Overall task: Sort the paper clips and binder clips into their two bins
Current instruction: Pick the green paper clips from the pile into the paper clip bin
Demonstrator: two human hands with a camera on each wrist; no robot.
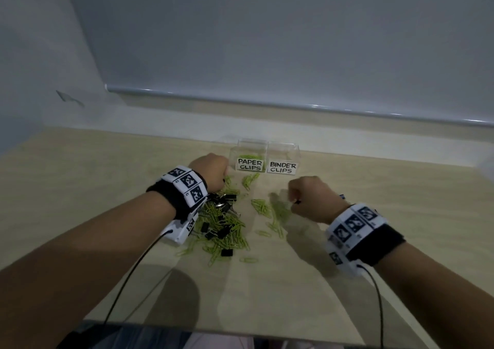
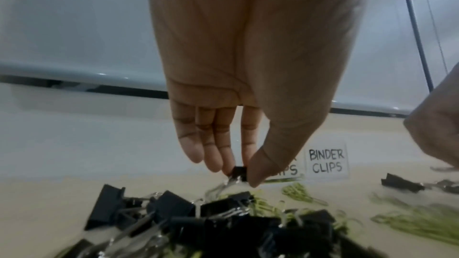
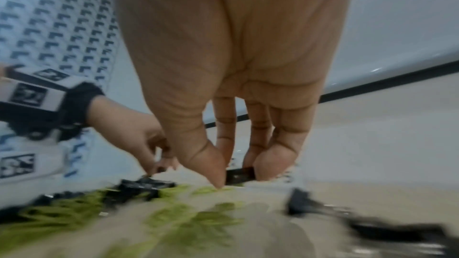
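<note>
Paper clips (image 1: 226, 227), green, lie mixed with black binder clips (image 1: 223, 232) in a heap on the table (image 1: 80, 177), left of centre, with a thinner green scatter (image 1: 278, 212) to its right. Two clear bins stand touching at the far side: the paper clips bin (image 1: 250, 158) on the left, the binder clips bin (image 1: 283, 161) on the right. The left hand (image 2: 248, 85) pinches one binder clip (image 2: 239, 172) between thumb and fingertips, just above the heap and near the left bin. The right hand (image 3: 231, 66) pinches a black clip (image 3: 239, 176), too blurred to see clearly. Bare table runs to the near edge; a window ledge (image 1: 187, 113) lies beyond the bins.
</note>
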